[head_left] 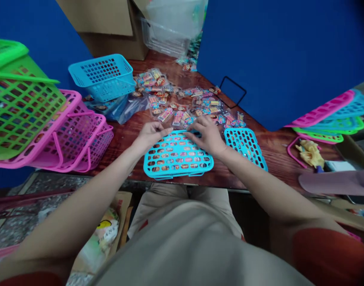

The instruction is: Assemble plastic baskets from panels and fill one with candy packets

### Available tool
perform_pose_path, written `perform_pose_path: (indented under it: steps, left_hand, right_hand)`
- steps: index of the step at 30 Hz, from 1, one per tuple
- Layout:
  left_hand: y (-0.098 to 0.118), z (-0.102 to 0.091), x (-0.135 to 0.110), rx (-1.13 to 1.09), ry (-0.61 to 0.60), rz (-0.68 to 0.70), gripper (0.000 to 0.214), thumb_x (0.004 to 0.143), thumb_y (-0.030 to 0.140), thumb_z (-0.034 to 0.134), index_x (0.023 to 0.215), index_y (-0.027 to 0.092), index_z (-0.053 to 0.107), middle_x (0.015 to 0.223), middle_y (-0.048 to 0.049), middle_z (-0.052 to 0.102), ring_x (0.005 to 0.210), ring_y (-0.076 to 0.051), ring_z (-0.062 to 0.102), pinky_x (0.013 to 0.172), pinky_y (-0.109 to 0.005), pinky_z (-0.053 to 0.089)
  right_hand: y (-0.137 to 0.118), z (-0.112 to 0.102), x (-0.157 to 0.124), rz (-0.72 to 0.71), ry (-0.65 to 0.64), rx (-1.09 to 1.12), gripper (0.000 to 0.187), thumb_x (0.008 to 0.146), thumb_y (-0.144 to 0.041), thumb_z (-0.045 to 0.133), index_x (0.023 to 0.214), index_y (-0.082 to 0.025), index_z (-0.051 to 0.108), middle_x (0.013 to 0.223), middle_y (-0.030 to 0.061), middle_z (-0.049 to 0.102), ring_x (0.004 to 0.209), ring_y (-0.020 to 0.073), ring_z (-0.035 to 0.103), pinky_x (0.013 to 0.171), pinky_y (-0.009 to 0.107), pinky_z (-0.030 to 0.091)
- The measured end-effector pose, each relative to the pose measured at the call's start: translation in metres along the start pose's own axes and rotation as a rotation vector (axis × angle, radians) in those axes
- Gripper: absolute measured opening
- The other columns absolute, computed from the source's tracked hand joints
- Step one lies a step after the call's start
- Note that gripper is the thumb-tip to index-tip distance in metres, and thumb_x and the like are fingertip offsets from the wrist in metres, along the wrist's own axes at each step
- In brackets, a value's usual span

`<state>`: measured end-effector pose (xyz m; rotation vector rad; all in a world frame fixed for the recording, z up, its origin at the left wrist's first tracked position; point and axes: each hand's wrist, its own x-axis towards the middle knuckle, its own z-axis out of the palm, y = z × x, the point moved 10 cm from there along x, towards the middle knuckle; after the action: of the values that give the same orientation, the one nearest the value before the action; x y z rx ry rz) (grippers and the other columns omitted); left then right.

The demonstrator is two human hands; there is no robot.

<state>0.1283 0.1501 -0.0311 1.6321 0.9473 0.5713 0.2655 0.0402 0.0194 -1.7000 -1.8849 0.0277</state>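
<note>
On the wooden desk point(125, 159), directly in front of the seated person, both hands work over a flat turquoise plastic grid panel point(178, 155) with rows of oval holes, with colourful printed shapes showing through them. The left hand point(152, 135) reaches in from the side, its fingers point(161, 130) extended and pressed together, their tips at the panel's far edge. The right hand point(207, 135) lies over the panel's far edge, its fingers point(194, 133) slightly spread and curved downward; whether they pinch anything cannot be told. A second turquoise grid panel point(245, 147) lies just beside the right hand. Small packets of colourful printed items point(176, 107) are scattered across the desk just beyond the hands. Farther left stand a turquoise basket point(103, 77) and pink baskets point(77, 137), with a green basket point(21, 99) partly overlapping them in view. Flat pink, green and turquoise plastic pieces point(325, 115) are stacked at the right, while a cardboard box point(110, 28) and a clear plastic bag point(173, 24) sit at the desk's far corner.
</note>
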Motion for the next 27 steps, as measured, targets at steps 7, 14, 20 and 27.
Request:
perform_pose_path:
  steps: [7, 14, 20, 27]
  left_hand:
    - [0.003, -0.003, -0.001, 0.161, 0.054, 0.068, 0.041, 0.068, 0.052, 0.073, 0.062, 0.018, 0.049, 0.05, 0.0054, 0.042, 0.046, -0.008, 0.035, 0.046, -0.022, 0.022]
    - [0.019, -0.013, -0.004, 0.398, 0.18, 0.261, 0.036, 0.071, 0.051, 0.072, 0.073, 0.017, 0.059, 0.067, 0.0002, 0.057, 0.063, -0.013, 0.049, 0.059, -0.025, 0.037]
    - [0.063, -0.009, -0.045, 0.53, 0.205, 0.59, 0.022, 0.077, 0.038, 0.07, 0.087, 0.02, 0.064, 0.1, -0.0058, 0.062, 0.103, -0.023, 0.057, 0.094, -0.038, 0.044]
    - [0.038, 0.006, -0.104, 0.481, -0.213, 0.868, 0.044, 0.09, 0.053, 0.053, 0.118, 0.02, 0.061, 0.137, -0.0151, 0.053, 0.132, -0.03, 0.046, 0.109, -0.051, 0.037]
  right_hand:
    - [-0.038, 0.008, -0.042, -0.188, -0.293, -0.118, 0.065, 0.095, -0.057, 0.038, 0.139, -0.01, 0.047, 0.146, 0.0226, 0.041, 0.139, 0.0366, 0.034, 0.109, 0.055, 0.035]
    - [-0.051, 0.012, -0.078, -0.247, -0.369, -0.132, 0.082, 0.084, -0.07, 0.048, 0.15, -0.024, 0.032, 0.16, 0.0169, 0.015, 0.146, 0.0425, 0.009, 0.11, 0.067, 0.025]
    - [-0.057, 0.017, -0.089, -0.22, -0.316, -0.224, 0.067, 0.09, -0.056, 0.049, 0.148, -0.025, 0.036, 0.158, 0.018, 0.023, 0.146, 0.0413, 0.015, 0.11, 0.067, 0.026]
    - [-0.056, 0.019, -0.093, -0.228, -0.266, -0.246, 0.063, 0.092, -0.051, 0.049, 0.148, -0.024, 0.037, 0.159, 0.0175, 0.02, 0.146, 0.041, 0.017, 0.111, 0.067, 0.024]
